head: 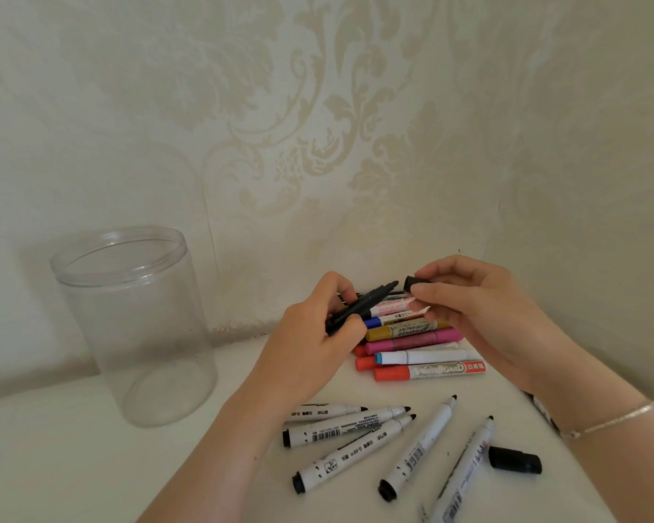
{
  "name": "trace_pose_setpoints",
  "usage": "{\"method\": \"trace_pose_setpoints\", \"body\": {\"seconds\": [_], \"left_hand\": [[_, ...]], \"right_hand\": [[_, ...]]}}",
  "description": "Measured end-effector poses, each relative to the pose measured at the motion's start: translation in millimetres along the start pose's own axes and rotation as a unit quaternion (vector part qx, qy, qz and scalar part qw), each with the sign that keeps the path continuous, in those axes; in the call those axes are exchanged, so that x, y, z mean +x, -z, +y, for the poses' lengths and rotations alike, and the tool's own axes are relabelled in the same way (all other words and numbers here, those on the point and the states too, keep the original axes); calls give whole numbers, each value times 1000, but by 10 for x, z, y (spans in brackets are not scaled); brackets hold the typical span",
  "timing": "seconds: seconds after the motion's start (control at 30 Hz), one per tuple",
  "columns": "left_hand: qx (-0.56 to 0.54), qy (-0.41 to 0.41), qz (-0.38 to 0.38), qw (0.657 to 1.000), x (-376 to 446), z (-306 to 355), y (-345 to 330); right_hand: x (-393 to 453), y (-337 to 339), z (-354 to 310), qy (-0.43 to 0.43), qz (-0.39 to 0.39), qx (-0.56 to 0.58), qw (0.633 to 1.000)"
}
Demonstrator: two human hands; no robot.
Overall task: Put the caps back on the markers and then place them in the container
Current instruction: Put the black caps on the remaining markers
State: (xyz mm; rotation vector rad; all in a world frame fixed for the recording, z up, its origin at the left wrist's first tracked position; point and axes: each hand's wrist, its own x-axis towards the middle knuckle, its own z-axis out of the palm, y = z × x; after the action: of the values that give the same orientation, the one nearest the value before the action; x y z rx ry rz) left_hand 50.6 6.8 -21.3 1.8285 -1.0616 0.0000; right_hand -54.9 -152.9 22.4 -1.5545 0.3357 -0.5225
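Two hands raised, left hand (pixel 310 326) gripping black marker (pixel 367 305); right hand (pixel 465 300) pinching cap (pixel 416 284)

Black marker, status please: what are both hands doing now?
Left hand grips black marker, uncapped. Right hand pinches black cap, just off tip. Container empty, nothing blocking.

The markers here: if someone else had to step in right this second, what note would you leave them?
Left hand: grip on a black marker, tip uncapped, pointing toward the right hand.
Right hand: pinches a black cap just off that tip, not yet on.
Clear container: upright at left, nothing inside.
Five white markers lie uncapped at the front; one loose black cap beside them.
Coloured markers are piled behind the hands.
Done: nothing stored yet.
Left: press this cap on, cap the white ones, put all in the container.
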Motion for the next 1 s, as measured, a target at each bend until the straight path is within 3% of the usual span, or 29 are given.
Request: {"method": "trace_pose_setpoints", "body": {"seconds": [0.2,0.43,0.7,1.0], "left_hand": [[-1,0,-9,1000,-3,-24,-11],[36,-18,-36,999,-16,-17,-42],[62,-58,14,996,-9,-44,-68],[78,-102,72,989,-27,-54,-14]], "right_hand": [[8,9,7,3,-9,39,999],[7,-56,51,11,-23,-46,999],[-6,-87,60,27,4,-29,999],[-64,-156,45,17,-24,-15,999]]}}
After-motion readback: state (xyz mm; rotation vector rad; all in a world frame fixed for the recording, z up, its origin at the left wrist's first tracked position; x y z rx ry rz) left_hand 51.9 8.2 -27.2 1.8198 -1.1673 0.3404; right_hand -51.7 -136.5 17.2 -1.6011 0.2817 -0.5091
